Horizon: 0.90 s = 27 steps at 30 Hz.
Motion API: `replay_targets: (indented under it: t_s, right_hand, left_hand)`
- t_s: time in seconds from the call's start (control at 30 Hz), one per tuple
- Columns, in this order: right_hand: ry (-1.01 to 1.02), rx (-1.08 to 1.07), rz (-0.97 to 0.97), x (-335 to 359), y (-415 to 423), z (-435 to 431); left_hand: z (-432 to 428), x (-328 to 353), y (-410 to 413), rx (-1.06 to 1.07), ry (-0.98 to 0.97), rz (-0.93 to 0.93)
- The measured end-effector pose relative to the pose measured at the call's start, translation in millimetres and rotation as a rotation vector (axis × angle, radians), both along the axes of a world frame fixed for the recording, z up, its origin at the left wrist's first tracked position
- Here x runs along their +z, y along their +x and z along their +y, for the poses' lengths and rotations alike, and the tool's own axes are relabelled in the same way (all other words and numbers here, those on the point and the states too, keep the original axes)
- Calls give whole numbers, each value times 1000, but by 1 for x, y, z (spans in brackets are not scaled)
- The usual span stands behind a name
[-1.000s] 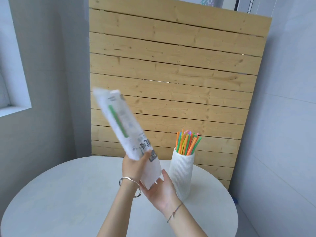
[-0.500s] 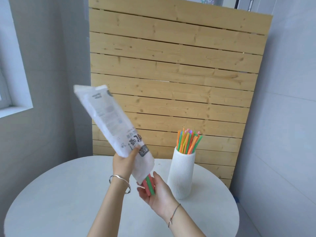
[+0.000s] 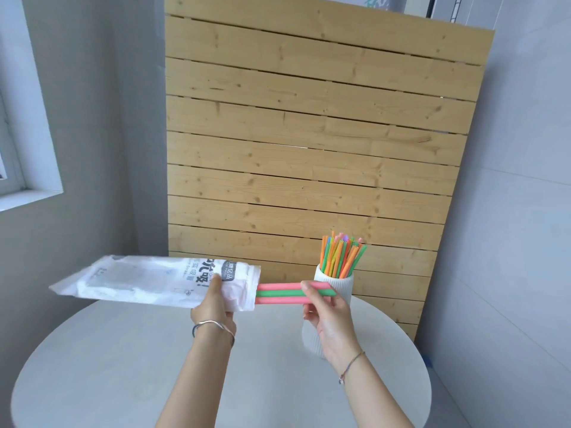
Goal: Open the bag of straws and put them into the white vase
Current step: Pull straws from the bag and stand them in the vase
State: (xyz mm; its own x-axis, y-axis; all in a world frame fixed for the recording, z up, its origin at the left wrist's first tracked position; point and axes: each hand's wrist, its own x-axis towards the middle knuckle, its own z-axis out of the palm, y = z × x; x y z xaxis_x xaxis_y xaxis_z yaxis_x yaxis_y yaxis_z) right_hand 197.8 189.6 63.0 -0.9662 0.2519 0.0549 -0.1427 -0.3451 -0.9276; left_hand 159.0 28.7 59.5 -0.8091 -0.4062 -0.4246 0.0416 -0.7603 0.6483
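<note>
Gripping the white bag near its open end, the left hand holds it level above the round table. Right hand pinches three straws, two pink and one green, which stick out sideways from the bag's mouth. Behind them stands the white vase, on the table, full of upright coloured straws, before a wooden panel.

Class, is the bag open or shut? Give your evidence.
Open. Three straws stick out of the bag's right end, pulled by the right hand.
</note>
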Motion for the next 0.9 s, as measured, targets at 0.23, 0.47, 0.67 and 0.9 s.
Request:
replay_targets:
  t_s: [0.23,0.47,0.67,0.9]
  right_hand:
    - [21,-82,88,7,6,-8]
    - [281,-336,261,46,3,41]
    - [542,-419,371,98,-20,88]
    - [884,-248,323,110,-48,96]
  left_hand:
    - [46,-13,4,-169,58,-37]
    - [54,-12,4,-206,170,17]
    - [55,-10,-4,-157,156,-12]
    - [57,-15,-9,-170,169,-9]
